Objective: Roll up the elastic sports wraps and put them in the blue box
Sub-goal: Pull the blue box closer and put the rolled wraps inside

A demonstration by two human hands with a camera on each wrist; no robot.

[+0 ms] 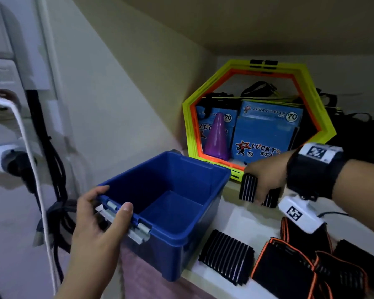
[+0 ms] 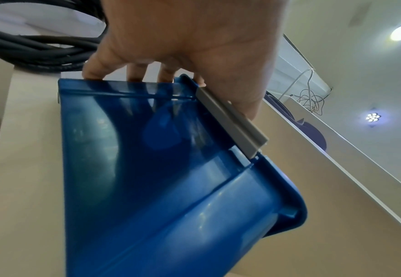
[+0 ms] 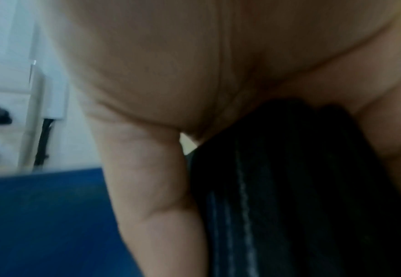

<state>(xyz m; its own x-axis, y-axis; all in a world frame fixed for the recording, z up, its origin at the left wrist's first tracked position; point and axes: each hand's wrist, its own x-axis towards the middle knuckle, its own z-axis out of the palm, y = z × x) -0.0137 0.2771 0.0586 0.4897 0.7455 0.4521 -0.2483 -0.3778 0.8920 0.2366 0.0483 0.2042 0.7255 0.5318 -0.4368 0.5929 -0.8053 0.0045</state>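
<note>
An open, empty blue box (image 1: pixel 181 238) juts over the front edge of a white shelf, tilted. My left hand (image 1: pixel 99 214) grips its near rim at the grey latch (image 1: pixel 136 230), thumb on top; the left wrist view shows the fingers (image 2: pixel 133 73) curled over the box (image 2: pixel 159 178) edge. My right hand (image 1: pixel 266 180) holds a rolled black wrap with white stripes (image 1: pixel 248 186) just right of the box's far corner, above the shelf. The right wrist view shows that wrap (image 3: pixel 289 187) in my palm (image 3: pixel 194 75), the box wall (image 3: pixel 40 215) beside it.
More wraps lie on the shelf: a striped black one (image 1: pixel 225 257) by the box and black ones with orange trim (image 1: pixel 289 266) at the right. Behind stand hexagonal yellow-orange rings (image 1: pixel 257 67), blue cartons (image 1: pixel 266 134) and a purple cone (image 1: pixel 217 139). Cables (image 1: pixel 43 165) hang at left.
</note>
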